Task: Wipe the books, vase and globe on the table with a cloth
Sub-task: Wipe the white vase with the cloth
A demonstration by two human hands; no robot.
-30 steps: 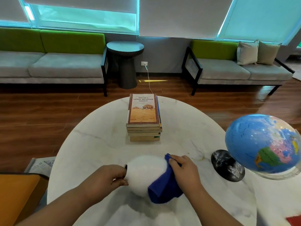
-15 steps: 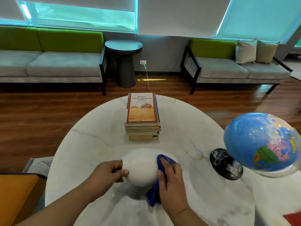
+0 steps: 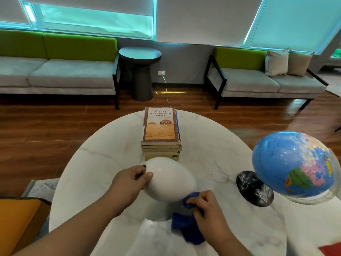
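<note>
A white egg-shaped vase (image 3: 170, 179) is tipped on its side above the white marble table (image 3: 103, 159). My left hand (image 3: 132, 179) grips its neck end, thumb on the rim. My right hand (image 3: 206, 204) pinches a blue cloth (image 3: 186, 228) against the vase's lower right underside. A stack of several books (image 3: 160, 133) lies beyond the vase at the table's middle. A blue globe (image 3: 293, 167) on a black round base (image 3: 254, 191) stands at the right.
An orange chair (image 3: 16, 226) and papers (image 3: 42, 187) sit at the lower left. Grey-green sofas (image 3: 55, 74) and a dark side table (image 3: 140, 71) line the far wall. A red item (image 3: 332, 250) shows at the bottom right corner.
My right hand has slid the cloth from the vase's right side down to its underside. My left hand has lifted and tilted the vase further, its body swinging right.
</note>
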